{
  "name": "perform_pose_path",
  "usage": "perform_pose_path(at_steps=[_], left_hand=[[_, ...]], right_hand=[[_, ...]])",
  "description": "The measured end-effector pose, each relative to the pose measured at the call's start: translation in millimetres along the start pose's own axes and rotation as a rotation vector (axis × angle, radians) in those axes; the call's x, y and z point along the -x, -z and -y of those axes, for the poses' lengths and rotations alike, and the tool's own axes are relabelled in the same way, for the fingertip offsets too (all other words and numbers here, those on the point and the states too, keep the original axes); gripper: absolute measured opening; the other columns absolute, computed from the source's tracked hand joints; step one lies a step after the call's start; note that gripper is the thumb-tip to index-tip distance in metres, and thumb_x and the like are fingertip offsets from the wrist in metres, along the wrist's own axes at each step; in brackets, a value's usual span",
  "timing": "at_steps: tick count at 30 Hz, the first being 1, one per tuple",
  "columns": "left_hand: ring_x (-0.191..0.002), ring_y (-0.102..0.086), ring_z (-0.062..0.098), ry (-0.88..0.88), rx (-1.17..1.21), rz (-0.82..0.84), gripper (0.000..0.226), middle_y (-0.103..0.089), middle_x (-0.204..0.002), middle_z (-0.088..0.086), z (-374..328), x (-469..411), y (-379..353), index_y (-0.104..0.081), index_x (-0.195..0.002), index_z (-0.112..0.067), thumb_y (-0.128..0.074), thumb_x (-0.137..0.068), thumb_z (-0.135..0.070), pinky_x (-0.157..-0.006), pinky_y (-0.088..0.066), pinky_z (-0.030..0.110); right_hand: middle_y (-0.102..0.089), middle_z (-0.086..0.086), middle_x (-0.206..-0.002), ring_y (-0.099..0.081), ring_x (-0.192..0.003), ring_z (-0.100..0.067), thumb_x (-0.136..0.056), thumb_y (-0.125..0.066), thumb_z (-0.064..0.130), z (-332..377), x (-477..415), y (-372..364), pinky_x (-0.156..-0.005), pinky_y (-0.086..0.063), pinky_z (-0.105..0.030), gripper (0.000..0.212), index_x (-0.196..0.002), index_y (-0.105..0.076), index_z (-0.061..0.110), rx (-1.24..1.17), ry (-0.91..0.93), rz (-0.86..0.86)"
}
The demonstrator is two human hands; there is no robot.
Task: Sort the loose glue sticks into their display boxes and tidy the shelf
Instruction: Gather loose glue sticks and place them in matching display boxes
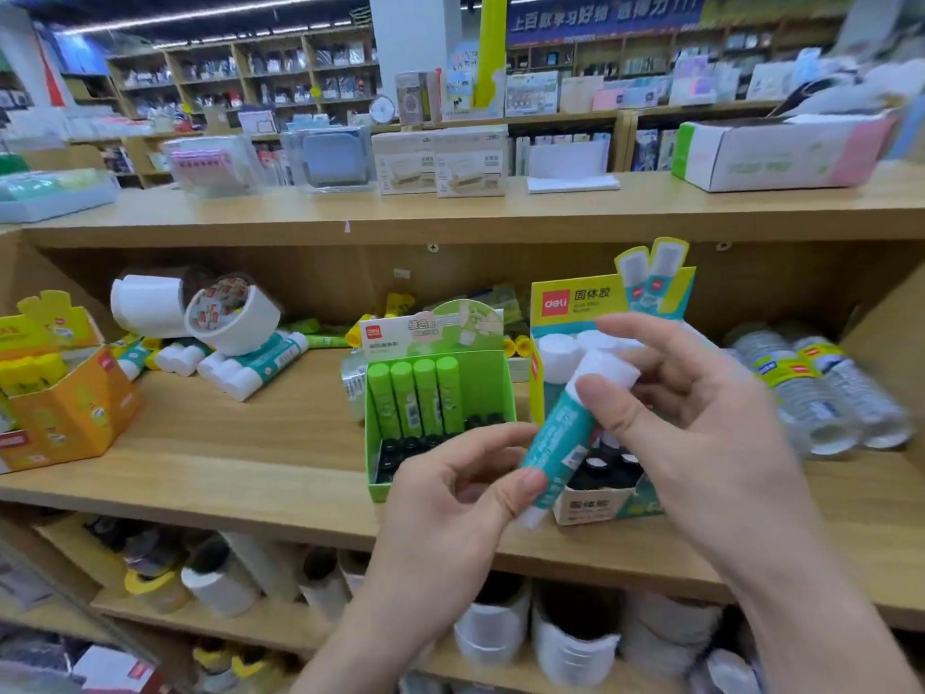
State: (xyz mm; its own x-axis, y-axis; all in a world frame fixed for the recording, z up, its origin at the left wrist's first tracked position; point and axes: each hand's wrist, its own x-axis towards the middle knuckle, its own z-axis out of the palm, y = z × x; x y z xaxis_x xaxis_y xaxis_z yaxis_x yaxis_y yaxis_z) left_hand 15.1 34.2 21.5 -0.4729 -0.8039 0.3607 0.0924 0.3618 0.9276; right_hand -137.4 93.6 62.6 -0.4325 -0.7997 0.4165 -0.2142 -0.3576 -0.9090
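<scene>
A teal glue stick (558, 438) with a white cap is held tilted in front of the shelf. My left hand (450, 498) pinches its lower end and my right hand (690, 418) grips it near the cap. Right behind it stands the teal and yellow display box (600, 303) with white-capped sticks inside. To its left a green display box (440, 393) holds several green sticks upright at its back. Loose teal sticks (255, 363) lie at the back left of the shelf. A yellow display box (65, 403) with yellow sticks stands at the far left.
White tape rolls (200, 313) lie tipped over above the loose sticks. Clear glue bottles (821, 393) lie at the right end. Loose yellow and green sticks (380, 318) lie behind the green box. The wooden shelf board (240, 458) runs across; rolls fill the shelf below.
</scene>
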Motion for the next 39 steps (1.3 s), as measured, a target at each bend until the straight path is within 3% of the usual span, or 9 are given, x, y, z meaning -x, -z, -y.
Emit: perform_pose_path(at_steps=[3,7,10,14,19,24,29,34,39], left_hand=[[-0.086,-0.071,0.008,-0.054,-0.014,0.007,0.022,-0.075,-0.090,-0.009,-2.5,-4.7,-10.2,-0.072,-0.099,-0.026,-0.074,-0.079,-0.017,-0.073,-0.052,0.016],[-0.090,-0.069,0.006,-0.120,-0.125,0.024,0.026,-0.074,-0.093,-0.013,-5.2,-13.8,-22.7,-0.071,-0.102,-0.030,-0.071,-0.079,-0.018,-0.079,-0.054,0.021],[-0.093,-0.068,0.005,-0.171,-0.179,0.071,0.029,-0.073,-0.096,-0.013,-10.3,-26.5,-33.7,-0.068,-0.107,-0.035,-0.064,-0.082,-0.021,-0.082,-0.054,0.023],[-0.105,-0.057,0.010,-0.456,-0.661,-0.024,0.035,-0.066,-0.113,-0.007,-6.2,-49.6,-41.3,-0.067,-0.120,-0.019,-0.061,-0.085,-0.017,-0.091,-0.047,0.026],[-0.103,-0.056,0.031,-0.709,-1.038,-0.079,0.036,-0.065,-0.118,0.010,-2.3,-61.8,-44.5,-0.068,-0.114,-0.008,-0.060,-0.080,0.000,-0.084,-0.049,0.042],[-0.107,-0.057,0.028,-0.733,-1.051,0.085,0.034,-0.066,-0.119,0.007,0.2,-68.7,-48.9,-0.068,-0.115,-0.008,-0.055,-0.084,-0.003,-0.093,-0.046,0.039],[-0.093,-0.062,0.025,-0.822,-1.060,0.176,0.030,-0.072,-0.103,0.002,5.6,-64.9,-51.1,-0.074,-0.097,-0.011,-0.049,-0.081,-0.008,-0.084,-0.045,0.037],[-0.086,-0.062,0.020,-0.702,-1.014,0.308,0.035,-0.071,-0.100,-0.003,12.3,-64.8,-52.6,-0.072,-0.103,-0.013,-0.047,-0.078,-0.009,-0.074,-0.052,0.031],[-0.096,-0.056,0.015,-0.569,-0.815,0.260,0.050,-0.065,-0.112,-0.002,11.7,-66.1,-56.9,-0.055,-0.132,-0.014,-0.046,-0.084,-0.003,-0.082,-0.047,0.027]], right_hand=[[-0.071,-0.001,-0.088,-0.069,-0.077,-0.011,-0.069,-0.071,0.023,2.9,-1.3,12.4,-0.066,-0.053,-0.018,0.031,-0.099,-0.064,0.020,-0.017,0.021,-0.030],[-0.071,-0.006,-0.091,-0.070,-0.083,-0.023,-0.067,-0.072,0.023,5.9,-4.7,33.2,-0.075,-0.059,-0.040,0.029,-0.094,-0.064,0.016,0.011,0.008,-0.013],[-0.073,-0.003,-0.085,-0.071,-0.077,-0.020,-0.070,-0.079,0.024,17.5,-12.7,47.1,-0.071,-0.060,-0.038,0.026,-0.090,-0.064,0.017,0.095,0.103,-0.051],[-0.072,0.009,-0.079,-0.068,-0.071,-0.010,-0.071,-0.078,0.027,23.8,-27.8,71.5,-0.063,-0.054,-0.023,0.018,-0.083,-0.064,0.028,0.320,0.256,-0.236],[-0.068,0.011,-0.077,-0.068,-0.071,-0.008,-0.074,-0.081,0.021,7.8,-34.0,84.4,-0.065,-0.059,-0.035,0.021,-0.084,-0.064,0.026,0.582,0.209,-0.217],[-0.065,0.016,-0.076,-0.061,-0.075,-0.001,-0.072,-0.080,0.031,-1.6,-35.7,82.1,-0.059,-0.047,-0.019,0.017,-0.080,-0.065,0.029,0.735,0.178,-0.141],[-0.058,0.013,-0.083,-0.054,-0.082,0.000,-0.070,-0.078,0.039,0.4,-40.6,84.7,-0.064,-0.039,-0.017,0.015,-0.078,-0.067,0.035,0.888,0.127,-0.076],[-0.060,0.021,-0.079,-0.056,-0.085,0.002,-0.072,-0.078,0.037,8.1,-46.1,87.2,-0.065,-0.040,-0.013,0.009,-0.076,-0.071,0.032,0.928,0.066,0.023],[-0.068,0.011,-0.093,-0.050,-0.099,-0.012,-0.077,-0.054,0.043,21.1,-47.1,89.2,-0.083,-0.047,-0.040,0.023,-0.081,-0.075,0.034,1.065,0.056,0.094]])
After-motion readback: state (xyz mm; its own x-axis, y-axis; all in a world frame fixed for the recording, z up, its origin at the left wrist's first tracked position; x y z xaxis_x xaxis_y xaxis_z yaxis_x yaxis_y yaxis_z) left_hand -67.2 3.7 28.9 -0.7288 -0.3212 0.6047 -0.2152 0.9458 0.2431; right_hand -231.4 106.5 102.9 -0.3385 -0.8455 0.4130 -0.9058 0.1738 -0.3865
